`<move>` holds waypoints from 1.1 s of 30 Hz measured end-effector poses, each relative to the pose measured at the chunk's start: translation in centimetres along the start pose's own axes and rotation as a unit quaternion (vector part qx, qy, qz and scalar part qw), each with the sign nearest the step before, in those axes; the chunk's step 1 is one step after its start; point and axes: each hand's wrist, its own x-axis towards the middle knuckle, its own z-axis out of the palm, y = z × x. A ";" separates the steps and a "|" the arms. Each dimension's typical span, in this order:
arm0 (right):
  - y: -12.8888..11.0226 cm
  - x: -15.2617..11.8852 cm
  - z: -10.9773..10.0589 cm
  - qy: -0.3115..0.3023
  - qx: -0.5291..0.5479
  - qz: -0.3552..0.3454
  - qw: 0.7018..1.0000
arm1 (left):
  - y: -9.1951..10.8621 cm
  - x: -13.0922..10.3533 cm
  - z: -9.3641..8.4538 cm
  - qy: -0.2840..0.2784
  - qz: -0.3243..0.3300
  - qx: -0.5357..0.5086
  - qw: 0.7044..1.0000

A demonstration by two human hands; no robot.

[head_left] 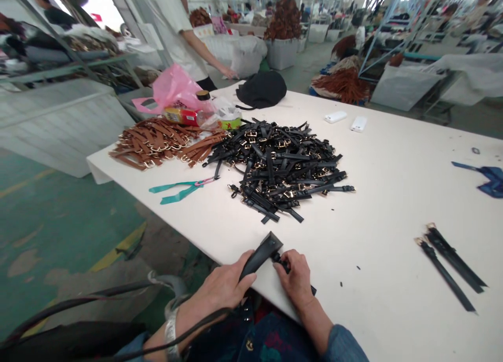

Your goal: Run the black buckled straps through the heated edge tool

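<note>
My left hand [223, 286] is wrapped round a thick black piece with a squared end [262, 253], its exact kind unclear. Close beside it, my right hand [297, 279] pinches a narrow black strap [277, 257] near the table's front edge. A dark end of that strap shows below the right hand; the fingers hide its middle. Beyond both hands lies a heap of black buckle straps [281, 165] with gold-coloured buckles. Two or three similar straps [450, 270] rest apart on the right.
Brown buckle straps [157, 142] are piled on the white table [385, 205] at the left, near teal-handled pliers [183, 189], a pink bag [173, 87] and a black cap [262, 89]. Dark cables [98, 295] run by my left arm. A person [176, 32] stands across the table.
</note>
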 end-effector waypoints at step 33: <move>-0.5 0.3 -0.6 0.001 -0.012 -0.032 0.999 | -1.5 0.2 -3.8 -0.040 0.066 0.041 0.996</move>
